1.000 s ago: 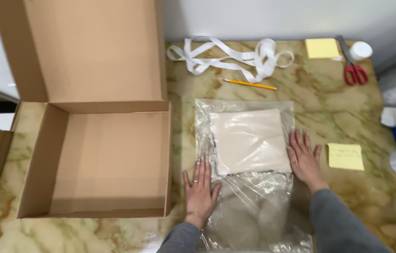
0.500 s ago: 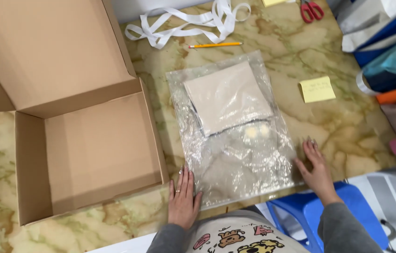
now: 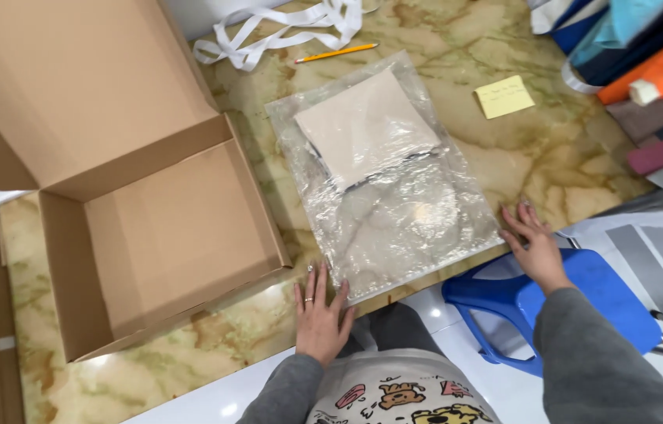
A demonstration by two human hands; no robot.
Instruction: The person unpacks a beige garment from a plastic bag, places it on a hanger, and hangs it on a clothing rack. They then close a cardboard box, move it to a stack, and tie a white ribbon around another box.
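A clear plastic bag [image 3: 394,212] lies flat on the marble table [image 3: 206,345], with a folded beige cloth [image 3: 367,126] in its far half. My left hand [image 3: 320,314] rests flat on the table at the bag's near left corner, fingers spread. My right hand [image 3: 533,242] lies at the table's near edge, touching the bag's near right corner. Neither hand holds anything.
An open cardboard box [image 3: 151,228] with its lid up stands left of the bag. A white ribbon [image 3: 284,27] and a pencil [image 3: 337,53] lie at the far side. A yellow sticky note [image 3: 504,96] sits right, by coloured fabric rolls [image 3: 645,55]. A blue stool [image 3: 551,306] stands below.
Both hands slid down the bag from beside the cloth to its near corners. The view has tilted and pulled back, showing the table's near edge, my lap and the stool.
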